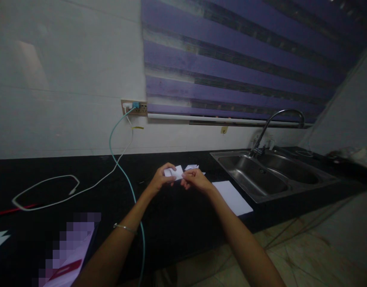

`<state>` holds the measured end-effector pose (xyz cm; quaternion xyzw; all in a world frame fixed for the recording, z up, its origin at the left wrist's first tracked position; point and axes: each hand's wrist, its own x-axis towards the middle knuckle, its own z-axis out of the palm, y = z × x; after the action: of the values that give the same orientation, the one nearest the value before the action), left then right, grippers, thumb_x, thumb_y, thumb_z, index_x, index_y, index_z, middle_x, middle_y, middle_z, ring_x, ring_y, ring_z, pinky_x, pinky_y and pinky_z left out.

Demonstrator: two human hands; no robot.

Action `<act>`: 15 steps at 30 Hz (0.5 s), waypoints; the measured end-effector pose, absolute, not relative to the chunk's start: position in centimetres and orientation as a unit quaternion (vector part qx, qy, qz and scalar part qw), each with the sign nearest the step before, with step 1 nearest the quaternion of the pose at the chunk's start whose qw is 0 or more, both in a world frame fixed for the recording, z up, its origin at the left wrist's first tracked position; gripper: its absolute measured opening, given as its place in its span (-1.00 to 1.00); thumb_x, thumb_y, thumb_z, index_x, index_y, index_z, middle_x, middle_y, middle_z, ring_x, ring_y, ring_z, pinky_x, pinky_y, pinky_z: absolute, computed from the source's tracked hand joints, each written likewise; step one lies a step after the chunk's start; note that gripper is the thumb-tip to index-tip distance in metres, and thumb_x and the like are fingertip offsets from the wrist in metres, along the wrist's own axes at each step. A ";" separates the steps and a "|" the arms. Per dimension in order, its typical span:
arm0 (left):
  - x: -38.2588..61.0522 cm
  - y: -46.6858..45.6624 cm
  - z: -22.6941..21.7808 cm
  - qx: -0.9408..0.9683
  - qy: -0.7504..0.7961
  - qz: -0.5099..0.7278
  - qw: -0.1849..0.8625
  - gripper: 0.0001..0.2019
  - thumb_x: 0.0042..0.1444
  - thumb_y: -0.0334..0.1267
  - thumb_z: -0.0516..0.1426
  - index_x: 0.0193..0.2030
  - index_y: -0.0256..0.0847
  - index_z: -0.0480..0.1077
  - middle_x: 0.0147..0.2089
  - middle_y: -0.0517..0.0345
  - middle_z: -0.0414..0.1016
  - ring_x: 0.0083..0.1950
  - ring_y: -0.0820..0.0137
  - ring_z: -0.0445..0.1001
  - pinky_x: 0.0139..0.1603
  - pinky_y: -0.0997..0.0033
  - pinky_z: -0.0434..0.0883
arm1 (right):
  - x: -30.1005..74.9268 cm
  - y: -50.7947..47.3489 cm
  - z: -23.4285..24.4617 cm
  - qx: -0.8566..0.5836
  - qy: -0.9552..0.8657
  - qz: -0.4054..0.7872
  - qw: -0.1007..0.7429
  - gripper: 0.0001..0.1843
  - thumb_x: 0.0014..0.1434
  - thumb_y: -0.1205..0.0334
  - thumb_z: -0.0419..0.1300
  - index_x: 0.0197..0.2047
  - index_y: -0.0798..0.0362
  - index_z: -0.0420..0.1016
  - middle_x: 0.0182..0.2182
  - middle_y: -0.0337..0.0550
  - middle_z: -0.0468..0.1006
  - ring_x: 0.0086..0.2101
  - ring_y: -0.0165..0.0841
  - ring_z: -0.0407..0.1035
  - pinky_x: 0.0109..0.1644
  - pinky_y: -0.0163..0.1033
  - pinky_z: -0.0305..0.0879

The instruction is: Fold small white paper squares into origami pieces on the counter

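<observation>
Both bare forearms reach in from the lower edge, the left one wearing a thin bracelet (125, 228) at the wrist. They meet over the black tabletop (171, 215), to the left of the sink (261, 175). The left hand (161, 181) has its grip closed on a small white paper (177, 172), thumb and fingers pinching its left end. The right hand (197, 180) closes its grip on the paper's right end, fingers curled in toward the left hand. The paper is held just above the tabletop, left of the sink's near corner; whether it is folded is too small to tell.

Just behind the right hand, on the sink's side of it, a second scrap of white paper (191, 167) shows. A larger white sheet (232, 197) lies flat on the tabletop, right beside the sink's front left corner.

Farther left of the sink, a teal cable (123, 167) runs down from a wall outlet (134, 107), across the tabletop and over its front edge beside the left forearm. A white cable (46, 191) from the same outlet loops well to the left. A curved faucet (279, 119) stands behind the sink, under a purple striped blind (237, 59).
</observation>
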<state>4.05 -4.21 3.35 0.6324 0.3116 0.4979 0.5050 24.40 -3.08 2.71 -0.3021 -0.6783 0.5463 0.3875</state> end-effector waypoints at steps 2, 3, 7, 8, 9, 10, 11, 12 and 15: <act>4.0 -4.2 3.3 0.634 0.308 0.500 0.502 -0.63 -0.16 -0.24 0.29 -0.21 -0.20 0.29 -0.58 0.31 0.40 -0.62 0.48 0.35 -0.61 0.58 0.20 | 24.3 -3.2 2.9 -0.300 -0.691 0.532 0.386 -0.62 0.11 -0.02 0.24 -0.41 0.20 0.49 -0.49 -0.10 0.56 -0.58 -0.49 0.40 -0.50 -0.39 0.34; 4.0 -4.1 3.3 0.636 0.307 0.501 0.500 -0.64 -0.16 -0.25 0.29 -0.21 -0.21 0.29 -0.58 0.31 0.40 -0.62 0.48 0.35 -0.61 0.59 0.19 | 24.3 -3.3 2.9 -0.300 -0.697 0.524 0.387 -0.62 0.11 -0.03 0.23 -0.42 0.19 0.49 -0.49 -0.11 0.56 -0.59 -0.49 0.39 -0.51 -0.39 0.33; 3.9 -4.0 3.0 0.645 0.308 0.503 0.487 -0.65 -0.10 -0.23 0.28 -0.19 -0.20 0.29 -0.60 0.33 0.39 -0.62 0.48 0.34 -0.60 0.59 0.20 | 24.0 -3.6 3.2 -0.306 -0.711 0.491 0.400 -0.62 0.15 -0.02 0.19 -0.45 0.17 0.46 -0.53 -0.15 0.53 -0.61 -0.50 0.35 -0.53 -0.40 0.27; 3.9 -4.0 3.0 0.646 0.307 0.504 0.485 -0.66 -0.09 -0.22 0.28 -0.18 -0.20 0.29 -0.60 0.33 0.39 -0.62 0.48 0.34 -0.60 0.59 0.20 | 23.9 -3.7 3.2 -0.309 -0.712 0.486 0.402 -0.62 0.15 -0.01 0.19 -0.45 0.16 0.46 -0.54 -0.16 0.53 -0.61 -0.50 0.35 -0.53 -0.40 0.26; 3.9 -4.0 2.9 0.646 0.306 0.506 0.483 -0.66 -0.08 -0.22 0.28 -0.18 -0.20 0.28 -0.60 0.33 0.39 -0.62 0.48 0.34 -0.60 0.59 0.20 | 23.9 -3.7 3.2 -0.309 -0.713 0.483 0.403 -0.62 0.16 -0.01 0.19 -0.46 0.16 0.45 -0.54 -0.16 0.52 -0.62 -0.49 0.34 -0.53 -0.39 0.26; 3.9 -4.0 2.9 0.647 0.305 0.508 0.481 -0.66 -0.07 -0.21 0.28 -0.18 -0.20 0.28 -0.60 0.33 0.39 -0.63 0.49 0.34 -0.60 0.59 0.20 | 23.9 -3.8 3.2 -0.308 -0.714 0.483 0.403 -0.63 0.15 0.00 0.19 -0.47 0.16 0.45 -0.56 -0.17 0.52 -0.62 -0.49 0.34 -0.54 -0.39 0.25; 3.9 -4.0 2.9 0.648 0.304 0.510 0.478 -0.66 -0.07 -0.21 0.28 -0.18 -0.21 0.27 -0.60 0.33 0.39 -0.63 0.50 0.34 -0.60 0.60 0.20 | 23.9 -3.8 3.2 -0.306 -0.714 0.485 0.402 -0.63 0.15 0.00 0.19 -0.47 0.16 0.45 -0.56 -0.17 0.51 -0.62 -0.49 0.34 -0.54 -0.39 0.25; 3.9 -4.0 2.9 0.649 0.302 0.511 0.476 -0.65 -0.07 -0.21 0.28 -0.17 -0.21 0.27 -0.59 0.32 0.39 -0.63 0.50 0.34 -0.61 0.60 0.20 | 23.9 -3.8 3.2 -0.304 -0.713 0.488 0.401 -0.63 0.15 0.01 0.20 -0.47 0.16 0.45 -0.57 -0.18 0.51 -0.62 -0.49 0.34 -0.53 -0.38 0.25; 4.0 -4.0 3.0 0.648 0.292 0.515 0.479 -0.61 -0.08 -0.20 0.29 -0.14 -0.21 0.25 -0.59 0.34 0.36 -0.65 0.53 0.31 -0.64 0.63 0.17 | 24.0 -3.7 3.2 -0.301 -0.708 0.500 0.398 -0.64 0.12 0.01 0.22 -0.47 0.16 0.45 -0.56 -0.17 0.52 -0.61 -0.48 0.35 -0.51 -0.38 0.28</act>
<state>4.00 -4.05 3.00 0.6484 0.2919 0.5147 0.4791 23.96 -3.73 3.17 -0.3014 -0.7079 0.5001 0.3975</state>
